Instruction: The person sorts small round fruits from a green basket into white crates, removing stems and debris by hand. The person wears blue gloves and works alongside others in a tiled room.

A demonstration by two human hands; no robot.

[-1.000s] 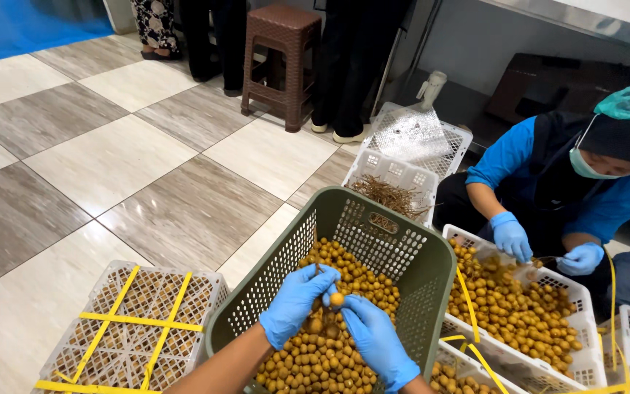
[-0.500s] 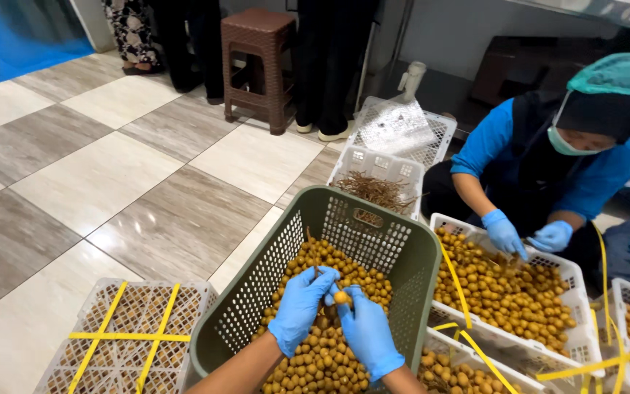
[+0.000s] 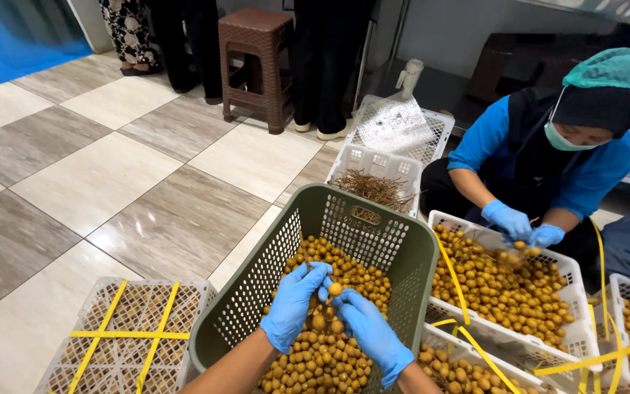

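— Where are the person's own hands?

— Both are over the green basket [image 3: 395,244], above the heap of small yellow-brown fruits [image 3: 322,354] that fills it. The left hand [image 3: 294,305] and the right hand [image 3: 370,332] wear blue gloves and sit close together near the middle of the basket.

— What are the fingers doing?

— The fingertips of both hands meet around a single round fruit [image 3: 335,289], held just above the heap. The left hand's fingers curl in narrowly toward it; the right hand's fingers pinch up at it from the other side. Whether a stem runs between them I cannot tell.

— What lies around the green basket?

— To its left, touching its lower corner, is a white crate with yellow straps [image 3: 122,335] crossed over its lid. Just beyond its far rim stands a white crate of brown twigs [image 3: 375,186], and past that a white crate covered with clear plastic [image 3: 401,125]. To its right, a white crate of fruit [image 3: 508,288] sits just beside it.

— Anyone else there?

— A co-worker in blue with a teal cap [image 3: 617,69] crouches behind that right-hand crate, both blue-gloved hands [image 3: 520,225] down at the fruit. A brown plastic stool [image 3: 255,66] stands well beyond the basket on the tiled floor [image 3: 96,175].
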